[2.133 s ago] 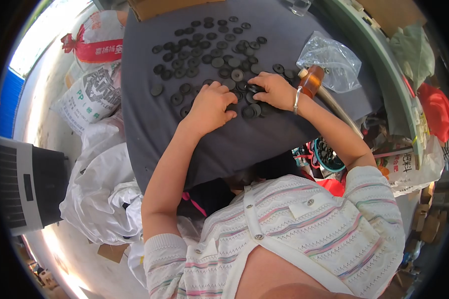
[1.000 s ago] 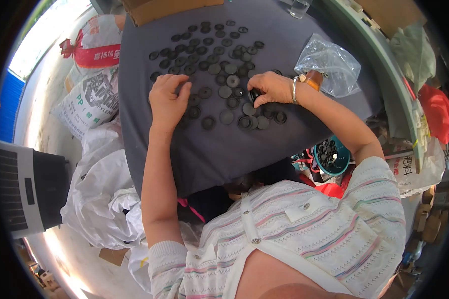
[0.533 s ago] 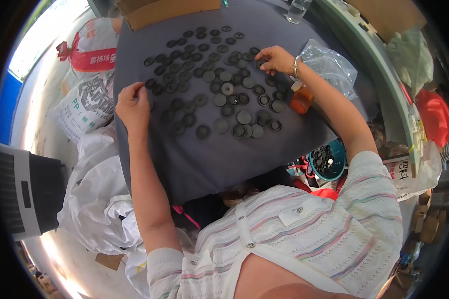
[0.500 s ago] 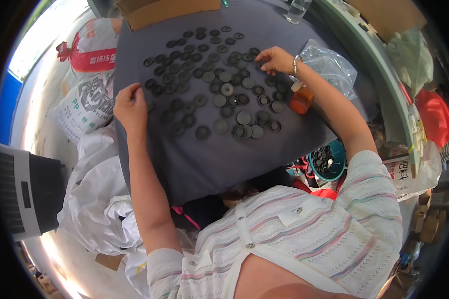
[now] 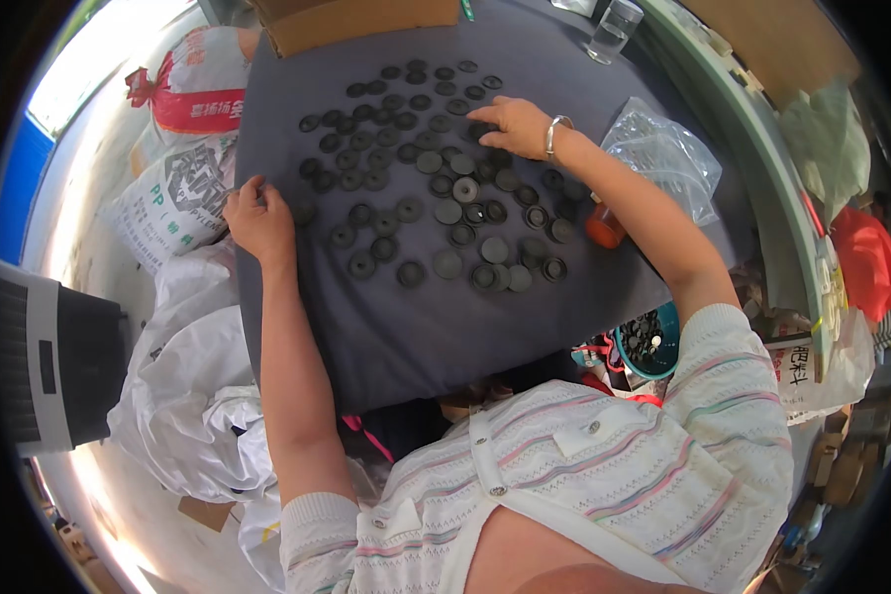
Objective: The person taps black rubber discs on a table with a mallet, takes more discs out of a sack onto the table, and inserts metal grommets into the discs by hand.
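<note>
Many small round dark rubber discs [image 5: 448, 212] lie spread over the grey cloth on the table [image 5: 445, 342], some overlapping or stacked. My right hand [image 5: 517, 127], with a bracelet at its wrist, reaches over the upper right of the spread. Its fingers are stretched out and apart, close to a few discs [image 5: 498, 156] beneath them. At the table's left edge rests my left hand [image 5: 260, 223], fingers curled in; whatever they may hold is hidden. Just right of it lies a dark disc [image 5: 304, 210]. An orange bottle [image 5: 605, 228] sits partly behind my right forearm.
A cardboard box [image 5: 356, 25] stands at the back, a glass of clear liquid [image 5: 614, 32] at the back right. Beside my right forearm lies a clear plastic bag [image 5: 663, 153]. Below the table's right side is a teal bucket [image 5: 671, 346] of small dark parts. White sacks [image 5: 183, 198] stand left.
My right hand has moved left over the discs, and its fingers have stretched out. My left hand stays at the table edge, fingers still curled. The whole view has shifted slightly.
</note>
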Available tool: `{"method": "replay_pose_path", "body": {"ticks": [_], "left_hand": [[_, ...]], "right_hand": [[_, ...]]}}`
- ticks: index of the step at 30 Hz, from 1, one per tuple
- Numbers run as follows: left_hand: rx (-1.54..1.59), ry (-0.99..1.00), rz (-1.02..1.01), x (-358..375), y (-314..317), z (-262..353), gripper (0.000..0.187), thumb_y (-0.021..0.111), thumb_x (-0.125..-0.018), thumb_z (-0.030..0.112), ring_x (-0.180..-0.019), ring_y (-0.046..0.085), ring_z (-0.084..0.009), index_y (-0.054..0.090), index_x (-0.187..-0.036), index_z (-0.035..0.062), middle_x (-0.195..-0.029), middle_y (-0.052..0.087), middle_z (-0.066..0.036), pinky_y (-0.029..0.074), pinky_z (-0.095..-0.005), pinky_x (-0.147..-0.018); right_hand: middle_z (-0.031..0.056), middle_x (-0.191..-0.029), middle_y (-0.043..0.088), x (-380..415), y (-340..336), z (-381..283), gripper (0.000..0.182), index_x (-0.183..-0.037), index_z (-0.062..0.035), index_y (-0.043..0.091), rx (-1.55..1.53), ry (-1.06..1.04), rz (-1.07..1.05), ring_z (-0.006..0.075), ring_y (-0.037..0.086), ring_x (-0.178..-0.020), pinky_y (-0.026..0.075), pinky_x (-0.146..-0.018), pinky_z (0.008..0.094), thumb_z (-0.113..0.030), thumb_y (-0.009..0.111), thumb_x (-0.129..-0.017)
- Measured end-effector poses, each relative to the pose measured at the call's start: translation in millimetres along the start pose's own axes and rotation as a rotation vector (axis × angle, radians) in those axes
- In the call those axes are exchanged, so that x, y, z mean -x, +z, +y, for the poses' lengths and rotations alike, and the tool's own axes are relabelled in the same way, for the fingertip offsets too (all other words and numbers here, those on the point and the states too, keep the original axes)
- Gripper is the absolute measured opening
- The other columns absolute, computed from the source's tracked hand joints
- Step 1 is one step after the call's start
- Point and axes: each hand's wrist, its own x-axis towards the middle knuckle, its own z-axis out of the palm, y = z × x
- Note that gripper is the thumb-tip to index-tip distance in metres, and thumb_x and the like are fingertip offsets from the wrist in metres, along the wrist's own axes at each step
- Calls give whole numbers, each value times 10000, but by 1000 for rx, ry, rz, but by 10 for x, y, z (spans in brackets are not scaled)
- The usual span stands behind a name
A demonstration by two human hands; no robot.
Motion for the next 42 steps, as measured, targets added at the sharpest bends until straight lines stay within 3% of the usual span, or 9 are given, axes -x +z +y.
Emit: {"method": "replay_pose_path", "body": {"ticks": [4,7,10,16,22,26,32,35,42], "left_hand": [[21,-8,4,-10,-7,4,159,623,-791,124,-907,574,-297,700,-928,105,-873,624,-80,475,-412,-779],[48,-5,12,-3,15,-19,167,616,-782,112,-902,576,-297,699,-926,104,-877,627,-82,476,-409,-778],[51,-21,-3,-5,-8,8,168,613,-777,106,-900,577,-295,699,-921,100,-880,629,-83,477,-404,-779],[21,-37,-11,-23,-7,24,168,616,-765,93,-911,580,-291,700,-910,89,-898,639,-81,478,-396,-785],[28,-21,-22,2,-1,33,164,618,-763,96,-914,583,-287,700,-905,84,-908,646,-78,478,-397,-791],[20,-10,-14,-17,5,7,156,619,-766,101,-907,581,-289,701,-898,88,-893,644,-78,479,-398,-787],[30,-15,-38,-2,13,-1,138,609,-781,123,-896,580,-292,704,-875,89,-887,642,-76,480,-399,-786],[35,-28,-50,-1,14,31,142,604,-784,125,-900,580,-291,705,-877,88,-892,643,-75,481,-397,-788],[26,-30,-65,-10,8,28,159,596,-785,129,-915,580,-289,709,-890,90,-915,649,-73,480,-397,-797]], "right_hand": [[177,-1067,611,-176,78,48,406,-1208,-67,600,107,-11,-92,351,564,-1062,449,-930,422,-219,654,-835],[192,-1033,631,-211,25,213,398,-1172,-66,622,27,-41,58,355,577,-1049,463,-912,423,-211,668,-804],[194,-1008,645,-285,-161,434,380,-1127,-59,640,-50,170,148,357,599,-1016,482,-881,420,-209,673,-779],[164,-1053,630,-389,-47,797,373,-1132,-66,643,314,292,137,343,619,-974,492,-859,412,-247,673,-808],[117,-990,595,-210,56,10,378,-1169,-81,627,228,-162,-13,314,577,-997,480,-859,416,-234,663,-825],[103,-991,607,-329,183,49,315,-1129,-58,628,374,-131,-17,312,575,-1017,480,-852,416,-169,640,-834],[161,-1006,652,-332,106,4,260,-1089,-48,640,-202,-9,-74,344,598,-994,476,-869,436,-163,613,-857],[168,-1016,650,-370,193,65,239,-1061,-48,654,143,-163,62,353,603,-982,476,-858,439,-173,616,-861],[139,-965,634,51,75,-438,338,-1086,-57,645,129,-106,-52,327,613,-902,488,-815,424,-288,642,-840]]}}
